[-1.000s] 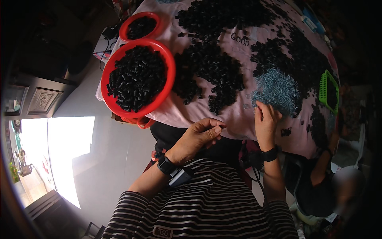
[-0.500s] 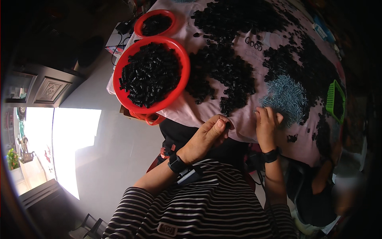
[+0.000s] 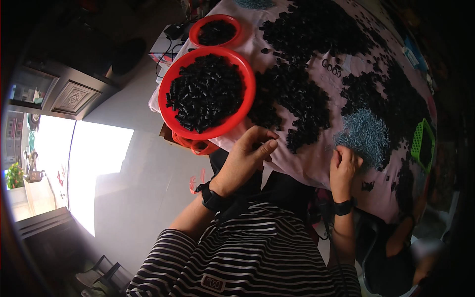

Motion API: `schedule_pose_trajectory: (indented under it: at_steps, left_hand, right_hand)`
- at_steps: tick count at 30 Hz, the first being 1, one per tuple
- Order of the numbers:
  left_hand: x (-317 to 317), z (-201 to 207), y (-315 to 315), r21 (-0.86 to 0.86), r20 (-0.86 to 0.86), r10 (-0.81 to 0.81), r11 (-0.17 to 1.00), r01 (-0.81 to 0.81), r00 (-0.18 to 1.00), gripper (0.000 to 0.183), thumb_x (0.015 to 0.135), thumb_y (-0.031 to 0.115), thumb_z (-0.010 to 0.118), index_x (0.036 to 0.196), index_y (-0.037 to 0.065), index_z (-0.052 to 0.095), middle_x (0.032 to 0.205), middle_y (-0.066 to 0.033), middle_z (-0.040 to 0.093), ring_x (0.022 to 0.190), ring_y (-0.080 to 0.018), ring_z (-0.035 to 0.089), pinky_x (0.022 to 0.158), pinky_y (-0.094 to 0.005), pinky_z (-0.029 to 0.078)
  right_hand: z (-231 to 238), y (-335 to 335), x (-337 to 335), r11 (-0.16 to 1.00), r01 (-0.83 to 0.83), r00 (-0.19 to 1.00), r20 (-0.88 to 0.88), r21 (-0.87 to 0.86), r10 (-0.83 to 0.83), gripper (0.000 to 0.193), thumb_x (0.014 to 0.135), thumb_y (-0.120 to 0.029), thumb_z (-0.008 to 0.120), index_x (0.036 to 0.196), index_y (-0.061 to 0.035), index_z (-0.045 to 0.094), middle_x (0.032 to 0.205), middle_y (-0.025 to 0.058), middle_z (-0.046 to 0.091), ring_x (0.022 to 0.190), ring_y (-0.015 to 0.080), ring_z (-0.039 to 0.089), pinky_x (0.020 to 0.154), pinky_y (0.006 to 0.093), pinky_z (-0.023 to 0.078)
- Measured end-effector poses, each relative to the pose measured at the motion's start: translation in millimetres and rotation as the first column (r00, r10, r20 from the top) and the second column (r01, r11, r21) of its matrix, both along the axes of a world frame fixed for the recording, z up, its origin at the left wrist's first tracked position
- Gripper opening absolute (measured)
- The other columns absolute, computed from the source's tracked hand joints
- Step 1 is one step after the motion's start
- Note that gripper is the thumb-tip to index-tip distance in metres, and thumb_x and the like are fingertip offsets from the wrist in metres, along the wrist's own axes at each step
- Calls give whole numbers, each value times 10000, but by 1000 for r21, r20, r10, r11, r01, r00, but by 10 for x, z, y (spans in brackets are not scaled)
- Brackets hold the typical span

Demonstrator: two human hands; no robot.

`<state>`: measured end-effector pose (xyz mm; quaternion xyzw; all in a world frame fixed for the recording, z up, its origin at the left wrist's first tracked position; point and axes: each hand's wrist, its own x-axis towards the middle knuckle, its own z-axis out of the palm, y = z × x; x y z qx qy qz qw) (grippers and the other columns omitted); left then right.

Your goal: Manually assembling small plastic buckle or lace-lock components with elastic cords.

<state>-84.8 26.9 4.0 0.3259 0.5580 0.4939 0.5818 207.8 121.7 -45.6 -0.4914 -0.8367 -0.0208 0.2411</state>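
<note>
My left hand (image 3: 251, 154) is over the near edge of the cloth-covered table, below the large red basin (image 3: 250, 99). Its fingers curl in with the thumb close to the index finger; anything between them is too small or hidden to name. Small black plastic pieces (image 3: 203, 94) fill that basin. My right hand (image 3: 345, 168) rests at the near left edge of a heap of small bluish metal screws (image 3: 363, 136). Its thumb and fingers are pinched together, and what they hold cannot be made out. More loose black pieces (image 3: 307, 111) lie between the hands, farther back.
A smaller red basin (image 3: 238, 38) with black pieces stands behind the large one. Larger black heaps (image 3: 316, 29) cover the far table, and a green basket (image 3: 418, 143) sits at its right edge. Another person's arm (image 3: 398, 242) shows at lower right.
My left hand has shifted left and up, its thumb lifting from the closed fist. My right hand stays beside the screws. The whole view has shifted, moving the table right and down.
</note>
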Motion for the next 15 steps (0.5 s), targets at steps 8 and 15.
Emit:
schedule_pose_trajectory:
  at_steps: [8,15]
  left_hand:
    - [-734,48,259,364,-795,459,884,-294,397,505,890,191,770,1368,104,635,1258,-164,662,1232,-343,596,1037,-438,473]
    - [-183,-53,352,370,-890,340,928,45,304,247,850,142,737,1095,113,723,1074,-110,634,1002,-352,605,864,-409,539]
  right_hand:
    - [31,-30,42,1000,19,999,39,-7,-19,187,965,-70,650,1149,-54,679,1017,97,691,973,293,649,949,433,418]
    - [50,-46,-13,1000,-10,1000,-11,11,10,170,962,-77,662,1128,-54,694,1034,84,702,980,285,652,947,421,423]
